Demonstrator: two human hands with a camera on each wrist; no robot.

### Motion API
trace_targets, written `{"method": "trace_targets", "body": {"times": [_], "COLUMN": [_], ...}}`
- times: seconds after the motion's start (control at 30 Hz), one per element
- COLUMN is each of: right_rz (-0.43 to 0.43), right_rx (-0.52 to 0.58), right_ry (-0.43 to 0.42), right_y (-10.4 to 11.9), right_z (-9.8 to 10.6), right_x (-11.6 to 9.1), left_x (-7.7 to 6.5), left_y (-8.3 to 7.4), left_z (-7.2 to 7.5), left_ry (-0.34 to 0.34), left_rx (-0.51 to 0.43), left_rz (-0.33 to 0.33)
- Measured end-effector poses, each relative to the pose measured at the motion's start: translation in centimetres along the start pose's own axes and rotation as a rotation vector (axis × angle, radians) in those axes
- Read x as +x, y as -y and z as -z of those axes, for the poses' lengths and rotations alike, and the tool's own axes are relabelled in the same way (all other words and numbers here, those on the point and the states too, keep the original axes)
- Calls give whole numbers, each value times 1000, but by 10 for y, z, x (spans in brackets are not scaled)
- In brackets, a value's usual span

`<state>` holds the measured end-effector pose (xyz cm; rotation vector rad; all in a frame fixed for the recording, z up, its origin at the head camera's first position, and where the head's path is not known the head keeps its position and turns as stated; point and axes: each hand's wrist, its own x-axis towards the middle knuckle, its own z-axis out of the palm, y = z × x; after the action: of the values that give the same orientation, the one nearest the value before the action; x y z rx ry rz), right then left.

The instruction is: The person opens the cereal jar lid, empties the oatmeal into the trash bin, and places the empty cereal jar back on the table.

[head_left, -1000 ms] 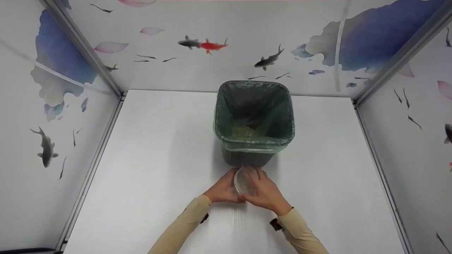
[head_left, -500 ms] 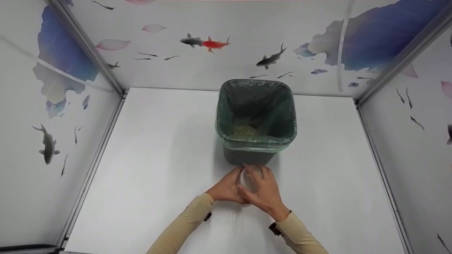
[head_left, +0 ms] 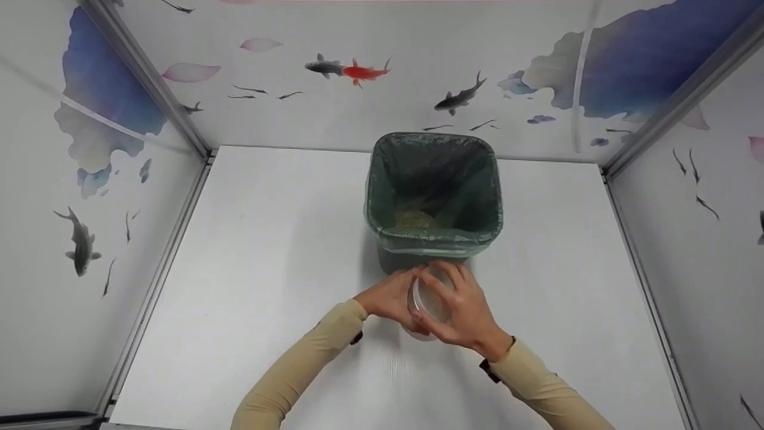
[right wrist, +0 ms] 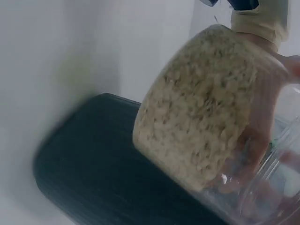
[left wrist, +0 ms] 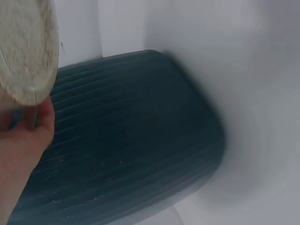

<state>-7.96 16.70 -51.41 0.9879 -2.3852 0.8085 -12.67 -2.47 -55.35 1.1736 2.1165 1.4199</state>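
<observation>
Printed marks: pictures only; red fish (head_left: 364, 72) and dark fish (head_left: 459, 98) on back wall panel (head_left: 256, 122) behind bin (head_left: 397, 261); big blue leaf shape (head_left: 621, 65) further right of bin.
Bin: dark, ribbed sides, green liner (head_left: 430, 156) folded over rim, mouth up; pale yellowish patch (head_left: 415, 220) low inside.
Bench edges: white bench (head_left: 262, 251) runs out left and right of bin; back edge right behind bin; metal rail (head_left: 178, 239) well to bin's left, other rail (head_left: 636, 272) well to its right.
Jar: clear jar (right wrist: 215, 119), just in front of bin, on my side, tilted; pale flaky grain (right wrist: 185, 110) part-fills it, showing through wall and base. Touching bin or not, can't tell.
My left hand: left hand (head_left: 391, 297) in front of bin, fingers curled round jar's side.
My right hand: right hand (head_left: 468, 307) in front of bin, right of the left one; fingers and thumb in a wide curl round jar's round top end. Capped or uncapped, can't tell.
Sleeves: beige left sleeve (head_left: 313, 349), beige right sleeve (head_left: 546, 382), both reaching toward bin.
</observation>
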Motion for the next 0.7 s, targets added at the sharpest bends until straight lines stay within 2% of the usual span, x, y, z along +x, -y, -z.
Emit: {"method": "trace_targets", "body": {"times": [0.13, 0.2, 0.27, 0.37, 0.43, 0.53, 0.63, 0.7], "right_rz": [145, 159, 117, -79, -235, -424, -505, -501], "right_rx": [87, 111, 107, 62, 10, -41, -65, -64], "right_ry": [98, 157, 229, 372, 459, 540, 518, 482], "right_y": [-10, -14, -16, -13, -8, -1, 3, 3], "right_z": [9, 11, 12, 18, 25, 29, 21, 15], "right_x": [2, 3, 3, -2, -6, -8, -6, -5], "left_x": [-1, -2, -5, -10, -11, -10, -8, -7], "left_y": [1, 5, 9, 15, 19, 22, 22, 22], "left_z": [-4, -7, -10, -13, -16, -19, -22, -23], "left_ry": [41, 29, 5, -48, -83, -123, -123, -110], "left_rx": [-97, -126, -149, -151, -73, 148, 332, 379], "left_rz": [-52, -59, -37, 21, 48, 55, 55, 64]}}
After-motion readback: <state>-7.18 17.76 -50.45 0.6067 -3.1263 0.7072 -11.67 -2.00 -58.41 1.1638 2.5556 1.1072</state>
